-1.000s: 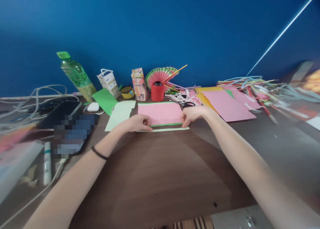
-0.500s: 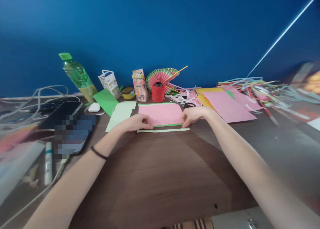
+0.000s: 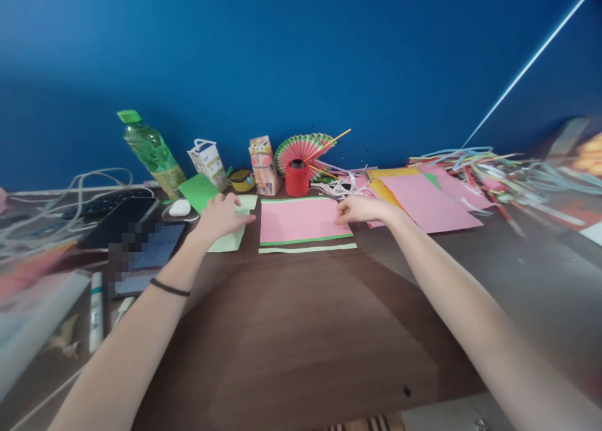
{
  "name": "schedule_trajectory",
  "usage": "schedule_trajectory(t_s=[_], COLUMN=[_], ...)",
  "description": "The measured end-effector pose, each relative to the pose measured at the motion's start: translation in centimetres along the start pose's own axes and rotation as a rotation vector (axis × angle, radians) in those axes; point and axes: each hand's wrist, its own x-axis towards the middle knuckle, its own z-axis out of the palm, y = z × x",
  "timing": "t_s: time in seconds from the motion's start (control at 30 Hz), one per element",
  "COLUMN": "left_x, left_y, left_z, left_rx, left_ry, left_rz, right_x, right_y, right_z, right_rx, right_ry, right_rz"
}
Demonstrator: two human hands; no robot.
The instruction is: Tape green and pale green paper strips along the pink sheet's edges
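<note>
A pink sheet of paper (image 3: 301, 221) with green strips along its far and near edges lies flat on the desk. Just in front of it rests a thin pale green paper strip (image 3: 308, 248). My left hand (image 3: 222, 216) is open, fingers spread, over a pale green sheet (image 3: 231, 241); it partly covers that sheet. At the pink sheet's right edge is my right hand (image 3: 353, 210), its fingers curled and pressed together. Whatever may be between those fingers is hidden.
Along the blue wall stand a green bottle (image 3: 153, 155), a carton (image 3: 210, 162), a small box (image 3: 264, 167), a red spool (image 3: 297, 180) and a folded paper fan (image 3: 303, 148). Pink sheets (image 3: 433, 199) and paper strips lie right; a phone (image 3: 155, 255), marker (image 3: 96, 312) and cables lie left.
My left hand has left the pink sheet's near edge and moved left over the pale green sheet, its fingers opening. My right hand has slid slightly back from the sheet's near corner.
</note>
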Motion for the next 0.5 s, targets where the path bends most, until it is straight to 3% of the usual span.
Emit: schedule_trajectory(t_s=[0.1,0.3,0.5], left_x=[0.1,0.9,1.3], left_y=[-0.5,-1.9,-2.6], left_z=[0.4,-0.4,-0.7], left_rx=[0.068,-0.077,-0.154], left_ry=[-0.056,-0.106,-0.043], left_rz=[-0.070,-0.016,-0.118], right_x=[0.0,0.2,2.7], right_y=[-0.1,-1.4,-7.3], right_z=[0.0,0.8,2.7], right_rx=[0.048,0.187,0.288], right_ry=[0.036,0.197,0.319], right_rz=[-0.008,-0.169,-0.418])
